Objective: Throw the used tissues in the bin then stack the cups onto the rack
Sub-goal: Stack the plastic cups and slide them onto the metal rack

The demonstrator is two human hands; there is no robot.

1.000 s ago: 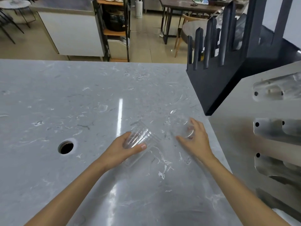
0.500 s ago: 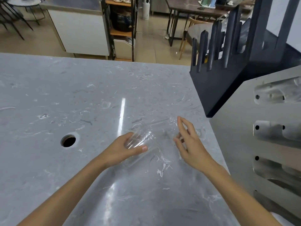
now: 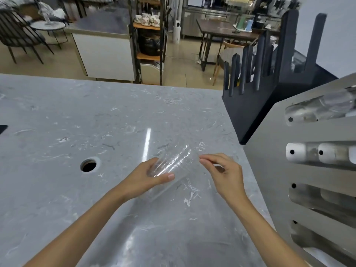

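Note:
Clear plastic cups (image 3: 174, 162), nested into one short stack, lie sideways just above the grey marble counter (image 3: 96, 122). My left hand (image 3: 148, 178) is wrapped around their base end. My right hand (image 3: 225, 172) meets the open rim end, its thumb and fingertips pinched against the rim. The grey metal cup rack (image 3: 269, 151) stands on the right, close to my right hand. Its slots hold lying stacks of clear cups (image 3: 323, 108) and white cups (image 3: 300, 153). A round bin hole (image 3: 88, 165) is cut into the counter to the left of my left hand. No tissue is in view.
A black stand with upright posts (image 3: 260, 105) sits at the counter's far right corner, behind the rack. Beyond the counter's far edge are a white cabinet (image 3: 104, 54), a shelf unit (image 3: 148, 41), tables and chairs.
My right hand lifted a second clear cup off the counter and brought it left to the cup in my left hand. The two cups are now nested. The view tilted up.

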